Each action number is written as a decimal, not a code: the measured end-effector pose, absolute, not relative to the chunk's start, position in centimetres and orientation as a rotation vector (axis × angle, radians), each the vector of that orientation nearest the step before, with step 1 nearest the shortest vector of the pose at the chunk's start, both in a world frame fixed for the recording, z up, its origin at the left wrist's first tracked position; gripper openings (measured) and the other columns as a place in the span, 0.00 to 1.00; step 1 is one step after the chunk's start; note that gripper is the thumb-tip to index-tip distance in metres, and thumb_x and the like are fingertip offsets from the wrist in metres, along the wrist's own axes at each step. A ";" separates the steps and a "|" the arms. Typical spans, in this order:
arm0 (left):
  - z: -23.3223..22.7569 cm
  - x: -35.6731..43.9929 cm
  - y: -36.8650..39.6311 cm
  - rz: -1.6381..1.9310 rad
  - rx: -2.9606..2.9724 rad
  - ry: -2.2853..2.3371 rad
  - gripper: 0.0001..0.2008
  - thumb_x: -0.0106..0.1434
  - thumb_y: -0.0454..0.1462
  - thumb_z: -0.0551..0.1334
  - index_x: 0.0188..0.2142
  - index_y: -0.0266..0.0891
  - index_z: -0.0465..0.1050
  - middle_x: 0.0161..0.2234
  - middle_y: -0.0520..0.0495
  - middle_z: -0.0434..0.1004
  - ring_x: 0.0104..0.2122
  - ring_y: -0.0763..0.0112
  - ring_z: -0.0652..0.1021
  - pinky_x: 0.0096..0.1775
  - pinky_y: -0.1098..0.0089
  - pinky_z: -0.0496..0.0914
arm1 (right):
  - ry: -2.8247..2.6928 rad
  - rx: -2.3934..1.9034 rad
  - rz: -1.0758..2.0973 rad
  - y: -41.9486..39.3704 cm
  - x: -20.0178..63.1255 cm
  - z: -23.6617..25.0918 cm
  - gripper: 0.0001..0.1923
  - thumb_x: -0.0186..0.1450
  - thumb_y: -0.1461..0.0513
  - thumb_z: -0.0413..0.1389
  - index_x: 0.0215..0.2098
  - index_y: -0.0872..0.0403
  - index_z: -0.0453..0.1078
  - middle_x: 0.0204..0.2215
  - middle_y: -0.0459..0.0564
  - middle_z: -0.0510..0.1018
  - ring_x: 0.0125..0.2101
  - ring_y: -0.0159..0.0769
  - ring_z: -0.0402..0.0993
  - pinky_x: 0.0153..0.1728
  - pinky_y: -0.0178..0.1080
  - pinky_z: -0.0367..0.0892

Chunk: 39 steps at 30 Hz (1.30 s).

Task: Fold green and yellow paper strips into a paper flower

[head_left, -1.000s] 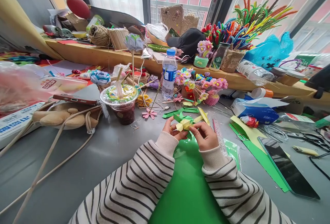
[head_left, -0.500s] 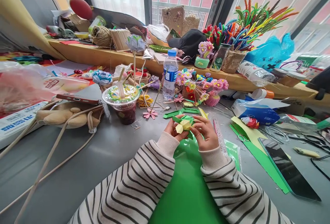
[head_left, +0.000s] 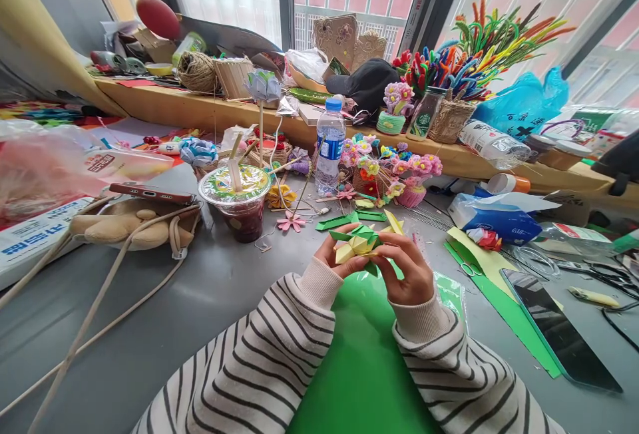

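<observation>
Paper flower (head_left: 355,245) — yellow-green, light, crushable; left hand (head_left: 335,257) and right hand (head_left: 407,267) pinch it closed from either side; best held at the folded centre — not petal tips.

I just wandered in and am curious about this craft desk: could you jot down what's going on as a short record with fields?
Left hand: grips the folded paper flower, yellow petals over green leaves
Right hand: pinches the same flower from the other side
Below the hands: green sheet on the grey table
Beyond the hands: water bottle, lidded drink cup, finished paper flower pots
To the right: dark phone, tissue pack
</observation>
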<state>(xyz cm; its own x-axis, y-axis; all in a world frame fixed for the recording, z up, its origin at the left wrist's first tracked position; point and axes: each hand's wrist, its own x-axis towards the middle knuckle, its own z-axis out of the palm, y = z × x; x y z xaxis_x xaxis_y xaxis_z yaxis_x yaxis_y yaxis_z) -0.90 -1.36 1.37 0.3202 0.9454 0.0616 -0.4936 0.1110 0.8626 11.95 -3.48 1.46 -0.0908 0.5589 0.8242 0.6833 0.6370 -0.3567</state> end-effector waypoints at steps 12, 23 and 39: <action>0.4 -0.7 -1.0 1.032 0.737 0.721 0.30 0.37 0.34 0.68 0.39 0.39 0.54 0.27 0.50 0.73 0.23 0.71 0.74 0.28 0.65 0.69 | -1.732 -1.079 -0.420 -3.2 12.2 1.1 0.04 0.53 0.65 0.53 0.27 0.50 0.67 0.45 0.49 0.60 0.44 0.40 0.59 0.40 0.46 0.62; 0.9 -0.6 -1.4 1.044 0.838 0.625 0.33 0.37 0.31 0.67 0.43 0.39 0.55 0.30 0.49 0.71 0.26 0.71 0.73 0.26 0.69 0.69 | -1.659 -1.158 -0.216 -3.0 12.2 0.5 0.02 0.53 0.62 0.52 0.25 0.53 0.66 0.45 0.51 0.60 0.45 0.42 0.58 0.41 0.48 0.60; 0.4 -0.4 -1.3 1.069 0.909 0.593 0.28 0.39 0.32 0.66 0.41 0.41 0.57 0.31 0.51 0.70 0.27 0.73 0.72 0.25 0.71 0.69 | -1.644 -1.246 -0.081 -2.9 11.9 0.7 0.07 0.56 0.61 0.49 0.23 0.55 0.65 0.40 0.53 0.63 0.42 0.39 0.59 0.41 0.46 0.59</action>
